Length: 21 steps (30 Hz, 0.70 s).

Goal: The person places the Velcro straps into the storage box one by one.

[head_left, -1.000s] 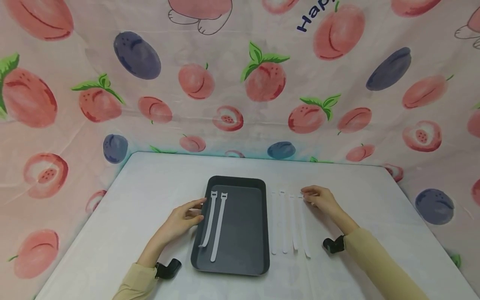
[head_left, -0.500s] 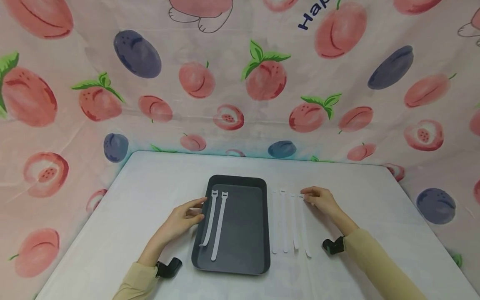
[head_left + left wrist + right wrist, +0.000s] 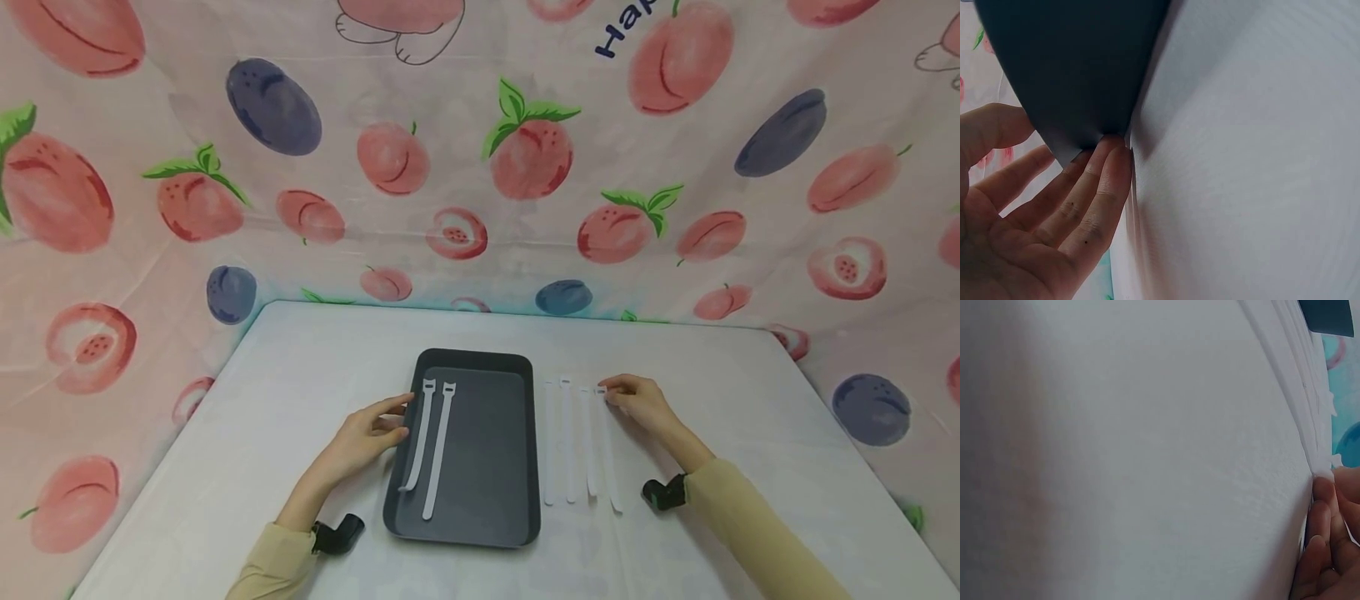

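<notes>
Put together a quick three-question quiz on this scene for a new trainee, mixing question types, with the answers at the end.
1. How many white straps lie in the dark tray?
2. True or false: the left hand touches the tray.
3. Of the straps on the table, the right hand is at the one: A) nearest the tray; B) farthest from the tray.

Key: 1. Two; 2. True; 3. B.
</notes>
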Each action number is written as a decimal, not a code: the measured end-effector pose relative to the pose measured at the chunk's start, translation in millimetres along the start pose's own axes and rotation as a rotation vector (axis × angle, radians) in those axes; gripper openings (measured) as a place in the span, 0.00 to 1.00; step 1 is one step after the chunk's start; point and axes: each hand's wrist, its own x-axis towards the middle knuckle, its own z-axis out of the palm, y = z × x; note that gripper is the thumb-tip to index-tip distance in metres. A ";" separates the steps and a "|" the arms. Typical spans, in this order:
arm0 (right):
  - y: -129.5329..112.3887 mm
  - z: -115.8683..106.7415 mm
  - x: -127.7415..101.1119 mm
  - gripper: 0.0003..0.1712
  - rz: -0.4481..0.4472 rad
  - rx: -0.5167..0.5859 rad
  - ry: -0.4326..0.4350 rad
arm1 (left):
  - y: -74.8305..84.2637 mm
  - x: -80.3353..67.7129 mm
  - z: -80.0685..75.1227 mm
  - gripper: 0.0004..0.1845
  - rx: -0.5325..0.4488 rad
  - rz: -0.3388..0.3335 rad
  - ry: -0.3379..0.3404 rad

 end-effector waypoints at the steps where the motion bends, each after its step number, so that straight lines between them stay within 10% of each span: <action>1: -0.4 0.4 0.2 0.16 0.001 -0.001 0.003 | 0.1 -0.1 -0.1 0.28 -0.002 -0.001 0.000; 21: -3.1 5.0 -0.2 0.15 -0.011 0.056 0.054 | -1.3 0.2 -1.2 0.28 -0.004 0.016 -0.004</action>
